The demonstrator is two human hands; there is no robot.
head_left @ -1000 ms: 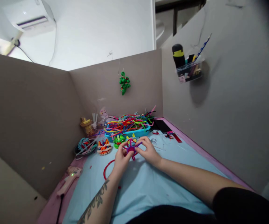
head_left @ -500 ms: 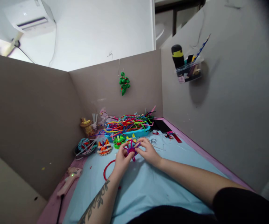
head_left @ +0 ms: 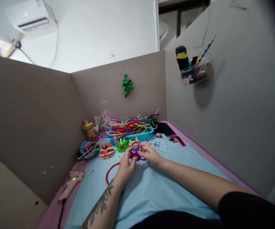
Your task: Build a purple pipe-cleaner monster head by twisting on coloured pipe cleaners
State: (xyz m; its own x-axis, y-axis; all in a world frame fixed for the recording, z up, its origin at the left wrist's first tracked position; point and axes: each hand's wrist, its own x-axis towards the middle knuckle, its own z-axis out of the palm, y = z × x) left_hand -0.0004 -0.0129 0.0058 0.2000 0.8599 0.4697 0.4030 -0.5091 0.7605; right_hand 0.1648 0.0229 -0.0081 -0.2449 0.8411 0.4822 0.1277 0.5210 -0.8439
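Above the blue cloth, both hands meet at a small purple and magenta pipe-cleaner piece (head_left: pixel 134 155) with loops standing out from it. My left hand (head_left: pixel 126 163) pinches its left side between thumb and fingers. On the other side, my right hand (head_left: pixel 151 155) is closed on the piece's purple strand, thumb against fingers. A red pipe cleaner (head_left: pixel 109 171) curves over the cloth beside my left wrist and passes behind the forearm. Just beyond the hands sit a green pipe-cleaner head (head_left: pixel 122 145) and a yellow and blue one, partly covered by my fingers.
A blue tray (head_left: pixel 139 136) heaped with coloured pipe cleaners stands at the back. An orange and cream pipe-cleaner head (head_left: pixel 106 151) and a dark bowl (head_left: pixel 81 156) are to the left. Scissors (head_left: pixel 157 144) lie right of centre. A pink glue gun (head_left: pixel 71 186) rests at the left edge.
The purple piece has been turned in my fingers, so a magenta loop now stands up at its top. My right hand has shifted slightly down; the surroundings look the same.
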